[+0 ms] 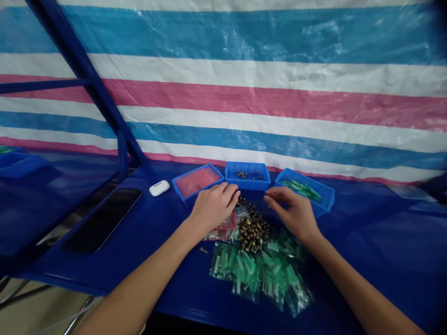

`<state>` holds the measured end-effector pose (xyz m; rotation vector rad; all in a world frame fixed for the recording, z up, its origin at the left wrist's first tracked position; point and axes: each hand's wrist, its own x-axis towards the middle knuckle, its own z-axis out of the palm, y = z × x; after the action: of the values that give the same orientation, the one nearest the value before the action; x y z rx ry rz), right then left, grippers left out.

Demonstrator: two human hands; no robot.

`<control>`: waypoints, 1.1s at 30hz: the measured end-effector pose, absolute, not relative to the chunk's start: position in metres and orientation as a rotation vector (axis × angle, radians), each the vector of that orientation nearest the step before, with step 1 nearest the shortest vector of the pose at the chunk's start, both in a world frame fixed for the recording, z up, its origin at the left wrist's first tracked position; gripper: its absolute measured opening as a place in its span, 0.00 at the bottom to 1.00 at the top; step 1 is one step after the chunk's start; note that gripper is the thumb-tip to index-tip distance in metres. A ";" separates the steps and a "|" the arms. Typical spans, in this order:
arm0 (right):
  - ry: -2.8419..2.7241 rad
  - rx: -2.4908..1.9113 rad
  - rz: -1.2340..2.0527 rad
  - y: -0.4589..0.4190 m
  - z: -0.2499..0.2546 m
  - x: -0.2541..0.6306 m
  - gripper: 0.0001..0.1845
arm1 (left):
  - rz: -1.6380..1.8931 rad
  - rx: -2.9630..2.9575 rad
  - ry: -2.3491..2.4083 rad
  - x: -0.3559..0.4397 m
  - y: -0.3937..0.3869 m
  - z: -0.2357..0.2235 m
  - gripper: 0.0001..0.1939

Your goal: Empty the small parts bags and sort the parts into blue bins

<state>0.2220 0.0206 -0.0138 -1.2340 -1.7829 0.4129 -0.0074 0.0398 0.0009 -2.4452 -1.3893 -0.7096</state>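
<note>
My left hand [215, 204] is over the red-edged plastic packets [226, 223], fingers bent and drawn together. Whatever its fingertips pinch, if anything, is hidden. To the right, my right hand [295, 210] holds thumb and forefinger tips close together, just in front of the blue trays; anything between them is too small to make out. Between and below the hands lies a heap of brass-coloured screws [254, 230]. Several clear bags with green and white strips [261, 272] are spread in front of the heap. One loose screw [203, 250] rests left of them.
Along the back stand a blue tray with a red sheet or packet [197, 181], a blue tray holding a few screws [247, 176], and a blue tray of green packets [303, 189]. A white case [159, 188] and a black phone [104, 218] lie left. Striped sheeting hangs behind.
</note>
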 end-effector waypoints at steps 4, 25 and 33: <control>-1.639 -1.242 -0.143 0.022 0.008 0.214 0.11 | -0.679 -2.414 -1.397 -0.010 0.042 0.000 0.16; -2.331 -1.255 0.479 0.044 -0.024 0.216 0.08 | -0.650 -2.445 -1.386 -0.014 0.046 -0.004 0.17; -2.089 -1.298 0.172 0.035 -0.018 0.214 0.07 | -0.673 -2.525 -1.414 -0.012 0.045 -0.003 0.17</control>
<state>0.2144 0.0349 -0.0184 -1.2985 -2.0894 0.1722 -0.0124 0.0446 -0.0026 -2.5250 -1.4140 -0.6729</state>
